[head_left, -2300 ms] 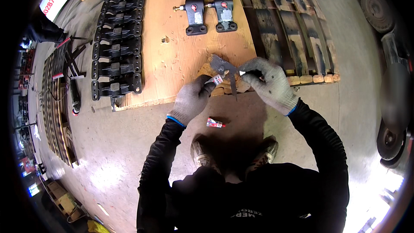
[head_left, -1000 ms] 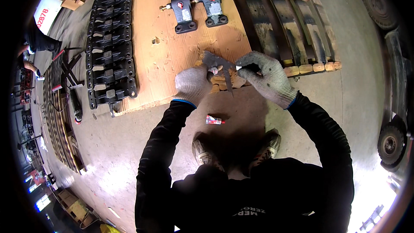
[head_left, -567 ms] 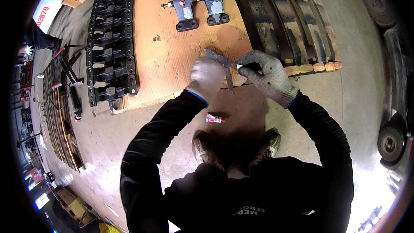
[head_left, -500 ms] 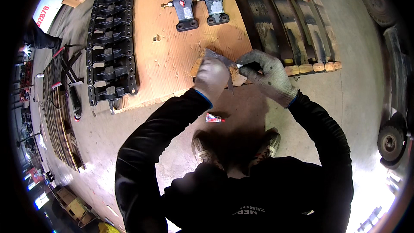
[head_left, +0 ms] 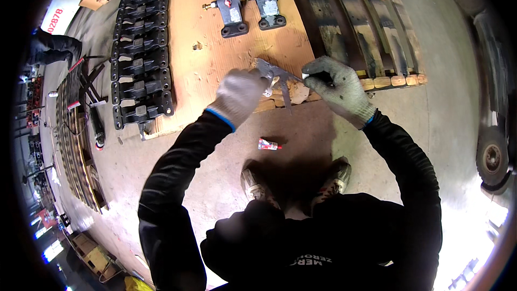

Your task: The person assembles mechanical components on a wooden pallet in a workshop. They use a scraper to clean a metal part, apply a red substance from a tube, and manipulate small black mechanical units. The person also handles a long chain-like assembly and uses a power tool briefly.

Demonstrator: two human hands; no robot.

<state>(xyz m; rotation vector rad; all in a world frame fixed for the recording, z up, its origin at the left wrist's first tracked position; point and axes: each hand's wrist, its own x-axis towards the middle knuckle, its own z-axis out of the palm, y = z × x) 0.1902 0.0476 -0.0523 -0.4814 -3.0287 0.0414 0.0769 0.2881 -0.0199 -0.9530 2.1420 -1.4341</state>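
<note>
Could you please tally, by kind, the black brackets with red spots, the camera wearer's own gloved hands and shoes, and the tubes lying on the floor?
Black brackets: 2
Gloved hands, left and right: 2
Shoes: 2
Red-and-white tube on the floor: 1
Total: 7

A white sign (head_left: 62, 5) carries red digits (head_left: 56, 20); the black top (head_left: 258, 237) carries pale letters (head_left: 308, 261); the red-and-white tube (head_left: 267, 144) has print too small for reading.

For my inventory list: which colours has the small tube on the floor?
The small tube is mainly red and white, best seen in the head view.
</note>
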